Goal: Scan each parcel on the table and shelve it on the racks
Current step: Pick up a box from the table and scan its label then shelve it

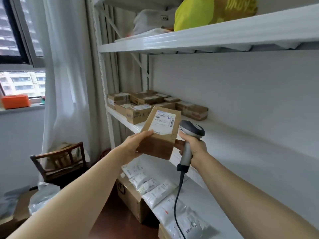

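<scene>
- The parcel (160, 133) is in the air in front of the middle shelf (241, 144), not yet set down. The left hand (136, 144) holds its lower left corner. The thumb (146, 133) is pressed flat on the top face at the bottom edge of the label (163, 122). The other fingers are hidden under the box, so I can't tell how they lie.
- Risk: the grip is on one corner only, and most of the box sticks out beyond the thumb. A bump could pivot it out and drop it onto the white bags (155, 188) below the hands.
- The right hand (193, 147) is curled tight round the handle of the scanner (191, 131), whose head is just right of the parcel's edge. One fingertip may touch the box's lower right edge, but that spot is in shadow.
- Risk: the head looks to sit beside the label, not facing it. A trigger pull now probably reads nothing, or catches a label on the boxes (146, 104) stacked beyond the fingertips, which would log the wrong parcel.
- Risk: if the thumb slides up, it covers print. The barcodes sit on the far side of the label from it.
- Risk: the cable (177, 195) hangs below the right palm, across the bags. A forward reach could snag one and drag it off.
- Risk: setting the parcel down before a confirmed read would shelve it unscanned.
</scene>
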Demonstrator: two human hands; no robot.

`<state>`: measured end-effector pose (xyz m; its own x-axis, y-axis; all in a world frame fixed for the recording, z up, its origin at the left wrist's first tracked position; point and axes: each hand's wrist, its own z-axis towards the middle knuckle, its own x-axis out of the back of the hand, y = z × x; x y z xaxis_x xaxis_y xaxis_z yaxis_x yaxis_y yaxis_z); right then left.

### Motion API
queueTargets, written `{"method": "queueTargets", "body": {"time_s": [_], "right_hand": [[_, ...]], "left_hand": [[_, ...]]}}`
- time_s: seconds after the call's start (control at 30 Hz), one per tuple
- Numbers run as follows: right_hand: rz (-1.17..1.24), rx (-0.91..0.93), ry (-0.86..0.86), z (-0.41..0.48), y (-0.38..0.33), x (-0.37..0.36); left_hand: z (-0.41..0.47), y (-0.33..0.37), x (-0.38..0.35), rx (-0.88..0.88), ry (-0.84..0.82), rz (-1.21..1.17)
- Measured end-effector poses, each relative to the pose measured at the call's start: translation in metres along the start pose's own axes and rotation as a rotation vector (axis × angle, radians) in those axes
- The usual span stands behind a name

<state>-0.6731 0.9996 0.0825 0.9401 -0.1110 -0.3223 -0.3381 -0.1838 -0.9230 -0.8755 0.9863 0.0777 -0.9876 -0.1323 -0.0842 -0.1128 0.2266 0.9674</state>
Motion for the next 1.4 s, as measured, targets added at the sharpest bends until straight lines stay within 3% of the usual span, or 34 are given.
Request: {"method": "queueTargets", "body": {"time_s": [0.37, 0.63, 0.77, 0.93, 1.07, 1.17, 1.4], "right_hand": [[-0.125, -0.095, 0.0, 0.167, -0.017, -0.033], [-0.085, -0.133, 0.058, 0.256, -0.017, -0.07], [-0.063, -0.152, 0.145, 0.294, -0.012, -0.097], [-0.041, -0.165, 0.247, 0.331, -0.005, -0.122], [-0.016, -0.172, 0.295, 0.345, -0.003, -0.127], [0.002, -0.158, 0.325, 0.349, -0.004, -0.123], [0.075, -0.134, 0.419, 0.334, -0.014, -0.102]], "left_hand": [[0.176, 0.03, -0.014, 0.094, 0.065, 0.097], [0.293, 0.046, -0.008, 0.108, -0.034, 0.164], [0.344, 0.051, -0.002, 0.034, -0.09, 0.486], [0.385, 0.062, -0.007, -0.321, -0.107, 0.817], [0.401, 0.06, -0.013, -0.617, -0.299, 1.172], [0.419, 0.063, -0.021, -0.652, -0.376, 1.429], [0.454, 0.076, -0.046, -0.594, -0.394, 1.599]]}}
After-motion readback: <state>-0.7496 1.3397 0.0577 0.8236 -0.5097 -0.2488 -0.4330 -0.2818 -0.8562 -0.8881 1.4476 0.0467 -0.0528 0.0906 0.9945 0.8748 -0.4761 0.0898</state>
